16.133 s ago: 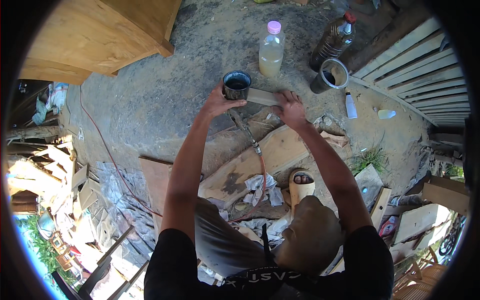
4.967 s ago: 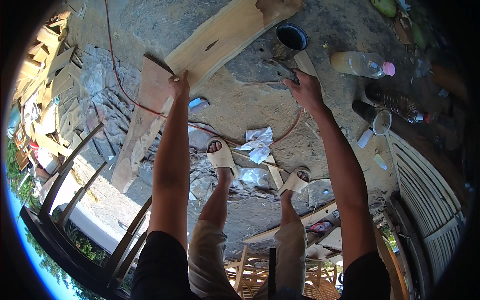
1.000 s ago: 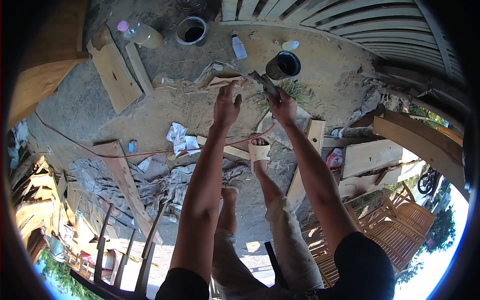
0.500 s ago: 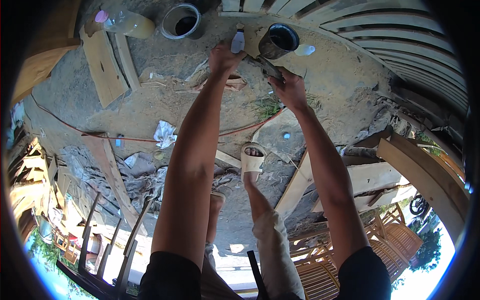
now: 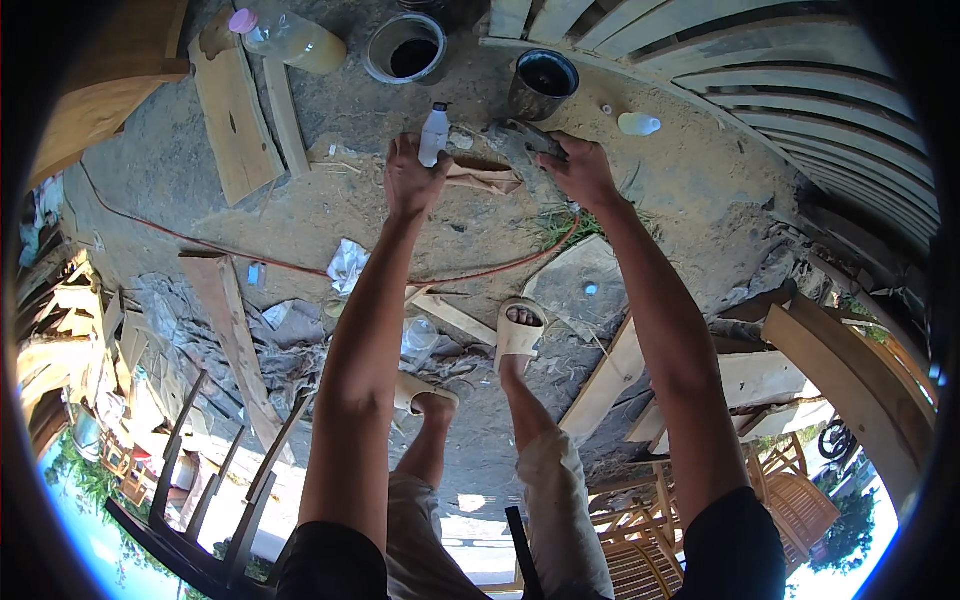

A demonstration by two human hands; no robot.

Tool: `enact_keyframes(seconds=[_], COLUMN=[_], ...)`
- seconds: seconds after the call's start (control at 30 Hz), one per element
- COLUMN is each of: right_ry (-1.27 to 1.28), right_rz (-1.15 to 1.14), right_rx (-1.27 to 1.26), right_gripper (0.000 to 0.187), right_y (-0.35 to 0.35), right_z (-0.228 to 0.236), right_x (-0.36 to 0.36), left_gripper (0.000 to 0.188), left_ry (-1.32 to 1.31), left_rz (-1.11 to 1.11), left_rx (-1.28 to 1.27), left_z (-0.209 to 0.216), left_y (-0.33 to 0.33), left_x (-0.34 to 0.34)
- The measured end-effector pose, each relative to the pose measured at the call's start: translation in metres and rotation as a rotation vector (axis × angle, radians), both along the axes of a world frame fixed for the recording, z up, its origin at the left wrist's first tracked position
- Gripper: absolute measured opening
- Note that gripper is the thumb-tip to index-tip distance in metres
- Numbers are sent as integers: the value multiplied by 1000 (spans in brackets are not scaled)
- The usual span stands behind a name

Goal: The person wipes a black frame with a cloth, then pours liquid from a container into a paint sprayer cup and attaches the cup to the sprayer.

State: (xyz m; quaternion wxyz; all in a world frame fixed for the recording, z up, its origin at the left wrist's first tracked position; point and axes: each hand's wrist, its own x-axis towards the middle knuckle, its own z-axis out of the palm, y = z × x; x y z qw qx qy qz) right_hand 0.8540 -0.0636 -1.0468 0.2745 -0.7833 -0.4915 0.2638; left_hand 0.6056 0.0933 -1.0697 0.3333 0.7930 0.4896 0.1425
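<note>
My left hand is closed around the lower part of a small white bottle with a dark cap, held upright-looking in the view. Opposite it, my right hand grips a dark grey, flat-looking piece whose kind I cannot make out; it may be a rag or a tool. A gap separates the two hands. Just beyond the right hand stands a black pot with dark liquid inside. Below and between the hands, a reddish-brown crumpled scrap lies on the dirt.
A grey bucket and a pink-capped plastic bottle stand at the far side. A whitish bottle lies by a slatted wooden panel. Boards and a red hose cross the ground. Wooden chairs are behind me.
My left hand has moved left, away from the right hand, carrying the small white bottle. My right hand still holds the grey piece. The view has shifted slightly.
</note>
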Motion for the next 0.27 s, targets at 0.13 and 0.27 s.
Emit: enact_keyframes(seconds=[0.13,0.27], right_ry=[15,-13], right_rz=[6,31], right_rx=[-30,-120], right_gripper=[36,40], right_y=[1,8], right_z=[2,6], right_x=[0,-3], left_gripper=[47,45], left_ry=[-45,-2], left_rz=[77,166], left_rx=[119,216], left_z=[-9,-16], left_y=[9,23], left_x=[-21,-37])
